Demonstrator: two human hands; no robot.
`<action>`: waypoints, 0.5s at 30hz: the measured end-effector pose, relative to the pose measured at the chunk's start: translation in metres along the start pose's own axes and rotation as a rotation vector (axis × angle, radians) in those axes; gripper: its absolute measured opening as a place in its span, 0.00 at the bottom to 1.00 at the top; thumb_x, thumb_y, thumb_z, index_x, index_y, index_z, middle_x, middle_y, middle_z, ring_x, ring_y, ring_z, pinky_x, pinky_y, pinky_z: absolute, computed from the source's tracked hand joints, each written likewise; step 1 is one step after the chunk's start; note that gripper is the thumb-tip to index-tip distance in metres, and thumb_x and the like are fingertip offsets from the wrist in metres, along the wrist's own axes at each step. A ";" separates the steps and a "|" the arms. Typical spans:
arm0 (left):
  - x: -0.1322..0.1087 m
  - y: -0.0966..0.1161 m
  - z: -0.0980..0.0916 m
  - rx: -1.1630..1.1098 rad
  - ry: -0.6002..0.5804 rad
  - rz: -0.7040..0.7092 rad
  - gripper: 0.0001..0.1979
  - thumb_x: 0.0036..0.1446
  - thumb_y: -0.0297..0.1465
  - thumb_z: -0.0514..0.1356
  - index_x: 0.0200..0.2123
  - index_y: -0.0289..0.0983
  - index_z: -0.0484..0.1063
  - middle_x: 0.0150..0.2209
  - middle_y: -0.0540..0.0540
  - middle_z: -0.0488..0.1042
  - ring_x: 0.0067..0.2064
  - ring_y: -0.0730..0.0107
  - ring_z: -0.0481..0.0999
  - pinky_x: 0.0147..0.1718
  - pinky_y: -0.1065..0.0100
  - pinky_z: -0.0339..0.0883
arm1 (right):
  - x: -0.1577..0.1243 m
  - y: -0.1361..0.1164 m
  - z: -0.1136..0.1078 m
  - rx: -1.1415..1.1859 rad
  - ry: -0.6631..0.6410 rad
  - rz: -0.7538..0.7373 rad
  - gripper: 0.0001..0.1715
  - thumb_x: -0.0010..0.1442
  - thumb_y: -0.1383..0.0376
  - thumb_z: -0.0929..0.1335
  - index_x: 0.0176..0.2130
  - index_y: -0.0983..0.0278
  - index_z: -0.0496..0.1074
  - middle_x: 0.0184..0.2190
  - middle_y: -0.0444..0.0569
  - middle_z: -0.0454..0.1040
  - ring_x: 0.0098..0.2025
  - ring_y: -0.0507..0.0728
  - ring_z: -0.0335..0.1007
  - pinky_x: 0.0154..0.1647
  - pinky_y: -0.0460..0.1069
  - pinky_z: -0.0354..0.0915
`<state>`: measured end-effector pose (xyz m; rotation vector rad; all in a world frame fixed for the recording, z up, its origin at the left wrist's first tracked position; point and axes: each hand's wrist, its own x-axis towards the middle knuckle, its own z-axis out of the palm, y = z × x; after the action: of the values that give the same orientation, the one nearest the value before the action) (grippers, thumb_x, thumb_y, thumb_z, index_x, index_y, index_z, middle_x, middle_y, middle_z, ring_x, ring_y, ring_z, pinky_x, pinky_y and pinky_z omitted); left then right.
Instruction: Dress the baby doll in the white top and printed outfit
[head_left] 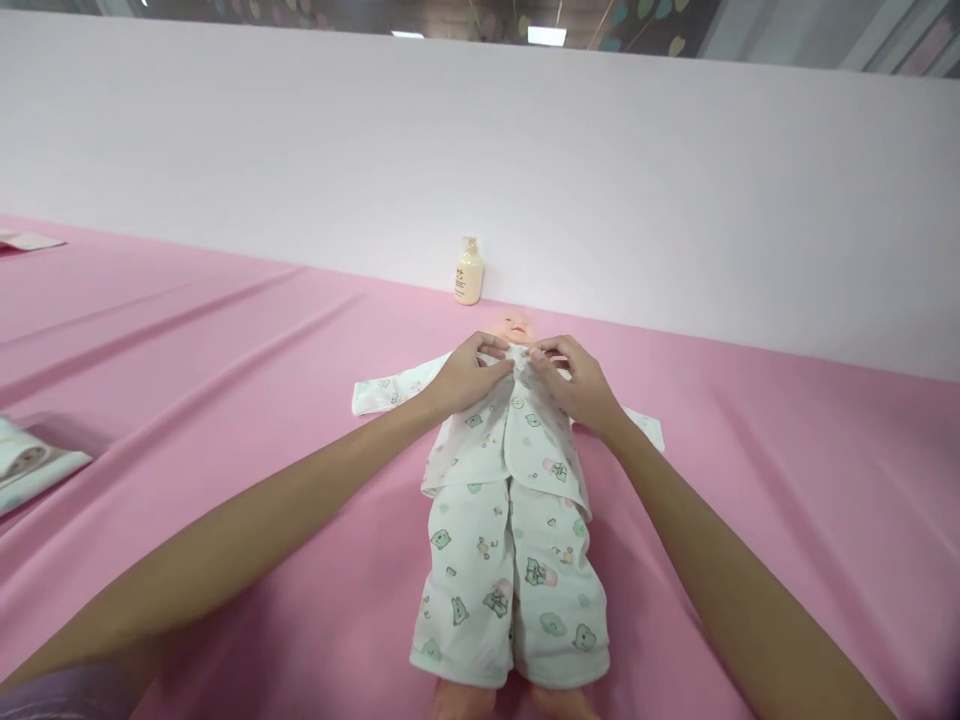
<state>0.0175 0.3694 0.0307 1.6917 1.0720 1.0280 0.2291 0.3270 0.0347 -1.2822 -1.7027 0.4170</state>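
A baby doll (517, 326) lies on its back, its head toward the wall and its feet toward me. It wears a white printed jacket (480, 440) and matching trousers (472, 590). At the neck, my left hand (472, 375) pinches one side of the jacket's front opening between thumb and fingers. Opposite it, my right hand (577, 380) grips the other side of the collar, close to the left fingertips. A round button shows on the jacket front just below my hands. The fingers partly hide the collar, so its fastening cannot be made out.
Pink cloth (225, 400) with long creases covers the surface. A cream pump bottle (469, 272) stands against the white wall (300, 150) beyond the doll's head. Folded printed fabric (34, 465) lies at the left edge, with another flat pale item (26, 241) farther back.
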 end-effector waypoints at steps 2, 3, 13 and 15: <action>0.008 -0.001 -0.005 0.060 -0.001 0.042 0.16 0.66 0.32 0.67 0.56 0.41 0.78 0.59 0.44 0.81 0.42 0.68 0.78 0.42 0.67 0.72 | 0.011 0.002 -0.006 -0.049 -0.053 0.009 0.18 0.76 0.50 0.68 0.53 0.57 0.80 0.59 0.52 0.81 0.59 0.60 0.77 0.66 0.58 0.71; 0.014 -0.001 -0.009 0.100 -0.009 0.070 0.16 0.67 0.31 0.66 0.56 0.42 0.79 0.60 0.45 0.81 0.42 0.67 0.78 0.43 0.67 0.73 | 0.018 0.004 -0.009 -0.078 -0.105 0.025 0.17 0.76 0.52 0.68 0.55 0.57 0.80 0.60 0.51 0.81 0.60 0.61 0.77 0.67 0.59 0.70; 0.044 -0.005 -0.019 0.262 -0.090 0.208 0.07 0.65 0.38 0.70 0.44 0.44 0.87 0.51 0.47 0.86 0.44 0.60 0.82 0.51 0.62 0.74 | 0.056 0.028 -0.011 -0.109 -0.191 0.027 0.20 0.65 0.48 0.76 0.46 0.59 0.85 0.49 0.50 0.84 0.47 0.60 0.77 0.58 0.59 0.73; 0.044 -0.008 -0.014 0.240 -0.061 0.230 0.07 0.66 0.38 0.70 0.42 0.43 0.86 0.48 0.47 0.87 0.42 0.62 0.81 0.51 0.62 0.74 | 0.052 0.034 -0.004 -0.008 -0.153 0.052 0.22 0.64 0.46 0.77 0.46 0.59 0.84 0.47 0.49 0.84 0.46 0.59 0.77 0.57 0.57 0.73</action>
<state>0.0152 0.4164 0.0358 2.0653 1.0102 1.0136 0.2507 0.3859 0.0368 -1.3309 -1.8022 0.5517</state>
